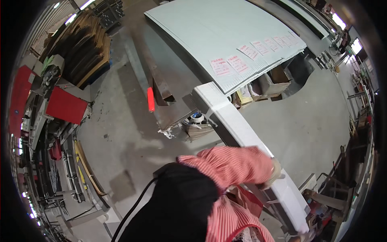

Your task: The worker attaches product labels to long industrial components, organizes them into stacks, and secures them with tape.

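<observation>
A long white package (242, 125), wrapped like a beam, runs from beside the stack of pale sheets down to the lower right. My left hand (276, 174), in a pale glove below a red-and-white striped sleeve, grips this package at its middle; the sleeve hides part of the fingers. At the package's near end, a blurred bit of my right hand (305, 236) shows at the lower edge, its fingers not distinct. The package's far end is close to the near corner of the pale sheet stack (225, 36), which carries several labels with red print (238, 63).
Left of the stack lie a rusty metal beam (155, 72) and a red-ended bar (150, 99). A white tape roll (196, 117) sits near the package's far end. Open cartons (274, 82) stand under the stack. Brown sheets (80, 44) lean at the far left, near red panels (66, 105).
</observation>
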### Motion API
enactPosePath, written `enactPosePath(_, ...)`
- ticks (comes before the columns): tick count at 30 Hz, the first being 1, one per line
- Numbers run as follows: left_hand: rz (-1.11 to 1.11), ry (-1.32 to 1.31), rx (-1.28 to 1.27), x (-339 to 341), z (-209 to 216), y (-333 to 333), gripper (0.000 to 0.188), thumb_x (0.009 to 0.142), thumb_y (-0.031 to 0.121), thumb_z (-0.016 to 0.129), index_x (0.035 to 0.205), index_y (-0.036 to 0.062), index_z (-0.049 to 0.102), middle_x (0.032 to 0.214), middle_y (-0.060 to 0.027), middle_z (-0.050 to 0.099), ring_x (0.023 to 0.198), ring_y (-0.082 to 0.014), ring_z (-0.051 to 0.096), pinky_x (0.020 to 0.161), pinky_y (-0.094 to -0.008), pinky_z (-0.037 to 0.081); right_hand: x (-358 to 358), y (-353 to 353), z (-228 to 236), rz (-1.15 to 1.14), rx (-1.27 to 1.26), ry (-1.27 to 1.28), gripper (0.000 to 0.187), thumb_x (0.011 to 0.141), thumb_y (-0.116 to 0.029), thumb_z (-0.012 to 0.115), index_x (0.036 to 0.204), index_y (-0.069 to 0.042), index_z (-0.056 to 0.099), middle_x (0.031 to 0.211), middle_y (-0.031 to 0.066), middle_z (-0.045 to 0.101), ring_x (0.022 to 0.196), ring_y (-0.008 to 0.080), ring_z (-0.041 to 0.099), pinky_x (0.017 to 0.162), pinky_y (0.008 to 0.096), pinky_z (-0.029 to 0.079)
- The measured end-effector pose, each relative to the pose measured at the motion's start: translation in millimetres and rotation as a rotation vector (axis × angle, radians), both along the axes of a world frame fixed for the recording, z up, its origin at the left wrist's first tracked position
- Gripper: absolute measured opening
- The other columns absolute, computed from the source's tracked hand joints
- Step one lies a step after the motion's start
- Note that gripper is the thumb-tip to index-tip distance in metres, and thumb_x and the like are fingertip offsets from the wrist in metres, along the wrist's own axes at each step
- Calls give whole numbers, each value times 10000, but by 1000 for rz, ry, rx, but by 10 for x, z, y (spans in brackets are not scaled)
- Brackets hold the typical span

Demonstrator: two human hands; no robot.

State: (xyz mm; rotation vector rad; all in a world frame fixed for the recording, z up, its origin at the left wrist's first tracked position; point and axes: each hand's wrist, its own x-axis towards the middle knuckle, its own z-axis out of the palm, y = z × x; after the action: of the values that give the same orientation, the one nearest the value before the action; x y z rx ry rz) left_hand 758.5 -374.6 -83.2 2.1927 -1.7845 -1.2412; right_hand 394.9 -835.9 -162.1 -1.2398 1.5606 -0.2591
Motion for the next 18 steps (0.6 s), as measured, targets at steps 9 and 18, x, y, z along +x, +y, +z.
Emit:
enactPosePath(9,188,240,38,-799,553,83,1187,581,447,845,1515,70,216,1406,-235,439,1319,-365,411,1073,-430,359,-617,-937,388,-1,-593,-212,670,887,-227,638,1457,-65,323,1450,149,404,1245,290,476,1024,441,419)
enactPosePath(18,839,-275,-480,-2336,-83,1992,1279,605,493,838,1512,4,81,1504,-278,207,1415,-417,216,1155,-447,229,1328,1886,2069,773,-658,-1084,666,931,-275,593,1470,-25,291,1443,155,413,1276,280,467,1072,420,391)
